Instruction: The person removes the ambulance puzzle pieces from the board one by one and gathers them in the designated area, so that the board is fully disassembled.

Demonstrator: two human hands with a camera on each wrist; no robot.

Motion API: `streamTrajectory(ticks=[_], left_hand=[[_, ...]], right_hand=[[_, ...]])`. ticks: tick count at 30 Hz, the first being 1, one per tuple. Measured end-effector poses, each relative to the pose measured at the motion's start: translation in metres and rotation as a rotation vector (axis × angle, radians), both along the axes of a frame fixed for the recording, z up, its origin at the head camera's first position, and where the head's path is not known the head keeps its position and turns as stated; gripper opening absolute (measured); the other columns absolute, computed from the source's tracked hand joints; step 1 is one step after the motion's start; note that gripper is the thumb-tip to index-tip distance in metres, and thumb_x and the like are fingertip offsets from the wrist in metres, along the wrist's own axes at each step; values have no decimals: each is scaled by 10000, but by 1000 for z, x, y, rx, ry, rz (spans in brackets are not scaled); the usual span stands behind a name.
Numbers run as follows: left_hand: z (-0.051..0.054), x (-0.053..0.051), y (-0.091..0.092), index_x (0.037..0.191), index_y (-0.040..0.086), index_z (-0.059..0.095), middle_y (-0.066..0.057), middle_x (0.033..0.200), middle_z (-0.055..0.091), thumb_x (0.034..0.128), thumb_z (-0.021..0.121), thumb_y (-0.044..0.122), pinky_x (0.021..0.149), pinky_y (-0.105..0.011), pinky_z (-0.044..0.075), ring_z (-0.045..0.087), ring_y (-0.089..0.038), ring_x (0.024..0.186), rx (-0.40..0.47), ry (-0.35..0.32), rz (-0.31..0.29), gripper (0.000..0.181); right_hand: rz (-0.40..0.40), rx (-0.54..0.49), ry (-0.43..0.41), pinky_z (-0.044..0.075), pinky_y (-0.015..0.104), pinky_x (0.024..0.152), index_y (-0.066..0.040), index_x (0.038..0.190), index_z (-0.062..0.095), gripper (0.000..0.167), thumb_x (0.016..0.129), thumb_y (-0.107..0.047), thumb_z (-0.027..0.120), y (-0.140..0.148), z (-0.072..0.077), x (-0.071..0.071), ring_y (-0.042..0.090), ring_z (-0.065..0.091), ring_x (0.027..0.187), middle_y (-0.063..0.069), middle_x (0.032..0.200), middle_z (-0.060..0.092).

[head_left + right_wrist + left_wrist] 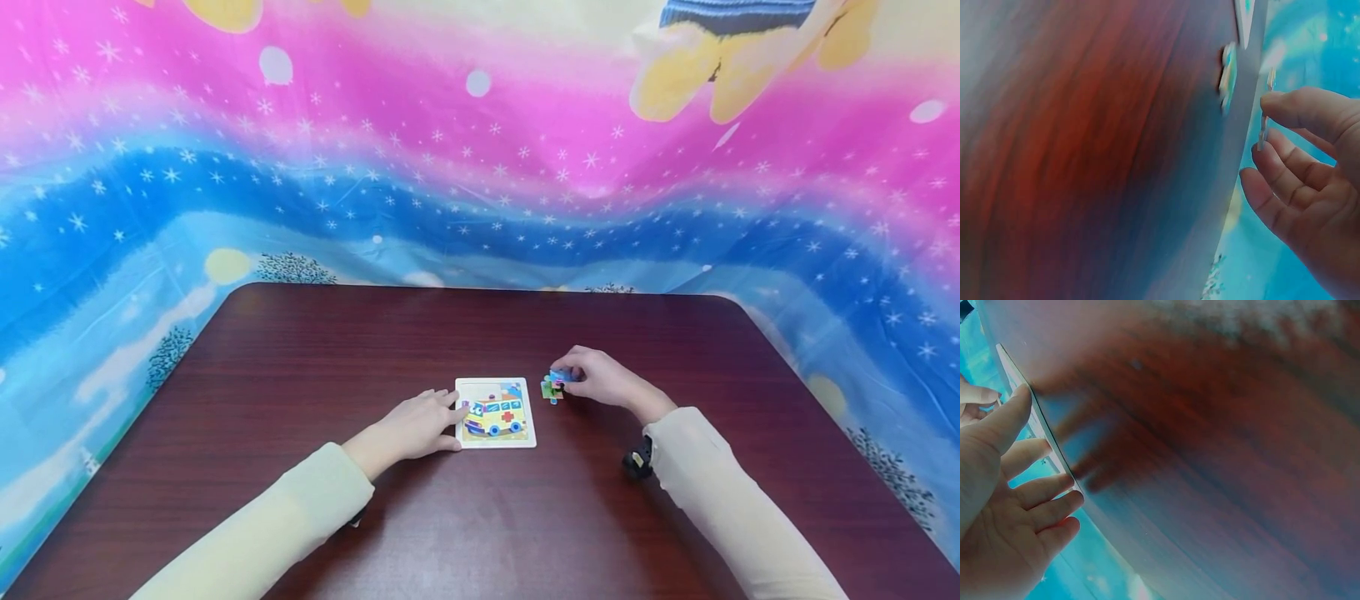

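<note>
A square jigsaw puzzle tray [533, 417] with a white rim and a yellow ambulance picture lies on the table. Its top row is partly bare. My left hand [416, 425] touches the tray's left side with fairly straight fingers and thumb; the left wrist view shows the fingertips along the tray's edge [1046, 434]. Right of the tray, my right hand [600, 379] pinches a thin puzzle piece [1264, 130] between thumb and fingers, raised off the table. Just below it, a green and pink puzzle piece [551, 391] lies on the table; pieces overlap in the head view.
The dark wood-grain table [337, 333] spans the lower view. A patterned cloth [450, 167] in pink and blue hangs around its back and sides. A black strap device [637, 462] sits at the right wrist.
</note>
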State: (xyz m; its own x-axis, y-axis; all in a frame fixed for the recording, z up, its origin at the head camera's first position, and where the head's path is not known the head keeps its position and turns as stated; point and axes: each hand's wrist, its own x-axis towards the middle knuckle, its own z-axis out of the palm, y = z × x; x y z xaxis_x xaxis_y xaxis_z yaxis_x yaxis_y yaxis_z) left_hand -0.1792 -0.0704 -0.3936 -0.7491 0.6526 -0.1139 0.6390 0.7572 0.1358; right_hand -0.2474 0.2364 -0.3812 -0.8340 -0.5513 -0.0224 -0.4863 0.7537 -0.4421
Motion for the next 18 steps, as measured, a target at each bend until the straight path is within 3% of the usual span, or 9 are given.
streamTrajectory(ticks=[12, 18], left_hand=[[0, 0, 0, 1303, 79, 536, -193, 1358, 430, 862, 624, 374, 1057, -391, 282, 375, -314, 1267, 6, -5, -1, 538], [-1, 0, -1, 1300, 79, 537, -204, 1357, 427, 863, 621, 371, 1059, -390, 278, 376, -324, 1265, 7, -4, -3, 533]], right_hand=[[-12, 40, 5, 455, 318, 659, -21, 1085, 656, 258, 827, -16, 651, 24, -10, 1, 186, 483, 773, 53, 955, 546], [-24, 55, 6, 475, 332, 692, -26, 1084, 661, 261, 824, -20, 654, 26, -12, 3, 194, 495, 790, 54, 971, 558]])
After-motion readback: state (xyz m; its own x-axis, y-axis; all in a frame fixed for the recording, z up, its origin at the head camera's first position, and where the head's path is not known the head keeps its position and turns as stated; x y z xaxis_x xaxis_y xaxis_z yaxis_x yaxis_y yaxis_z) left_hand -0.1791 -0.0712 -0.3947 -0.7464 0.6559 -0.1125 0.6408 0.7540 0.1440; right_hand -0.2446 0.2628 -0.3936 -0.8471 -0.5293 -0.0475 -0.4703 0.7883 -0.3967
